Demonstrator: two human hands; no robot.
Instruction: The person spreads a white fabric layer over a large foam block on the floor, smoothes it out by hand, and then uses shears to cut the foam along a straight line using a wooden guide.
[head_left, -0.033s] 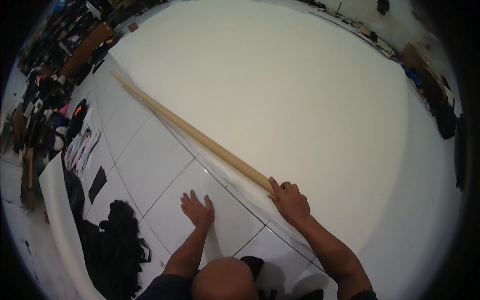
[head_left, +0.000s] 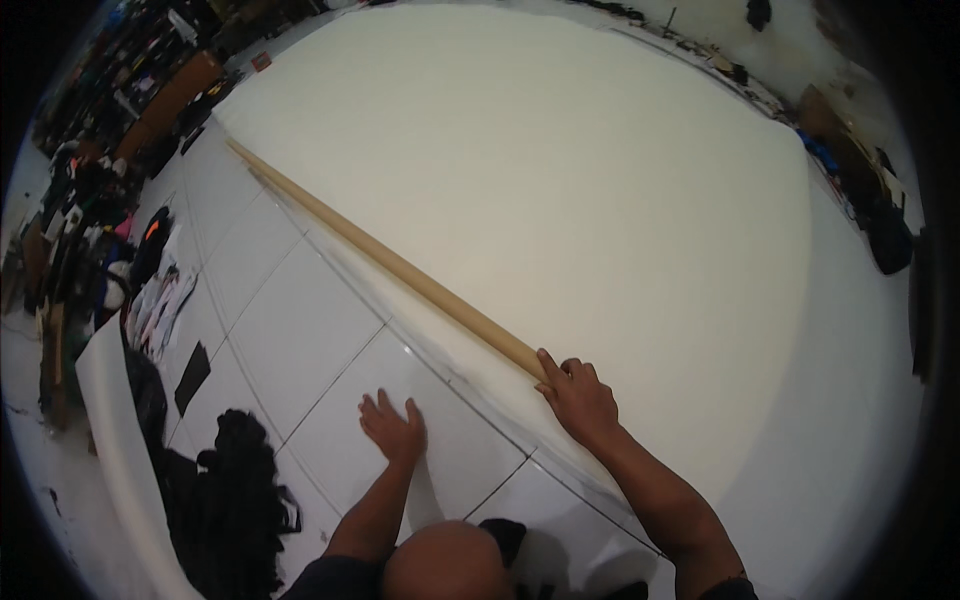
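Note:
A long tan cardboard tube lies slantwise along the left edge of a huge cream sheet spread over the floor. My right hand is wrapped round the tube's near end, its index finger stretched along the top. Part of that end is hidden under the fingers. My left hand rests on the white floor tiles with fingers spread and nothing in it. A thin strip of the sheet shows on the near-left side of the tube.
My bare knee is at the bottom edge. Black cloth lies heaped at the lower left beside a pale roll. A small dark piece and a folded pile of clothes are farther up. Clutter lines the right wall.
The tube has shifted slightly inward over the sheet, so a wider strip of sheet shows on its near-left side. Both hands keep nearly the same pose.

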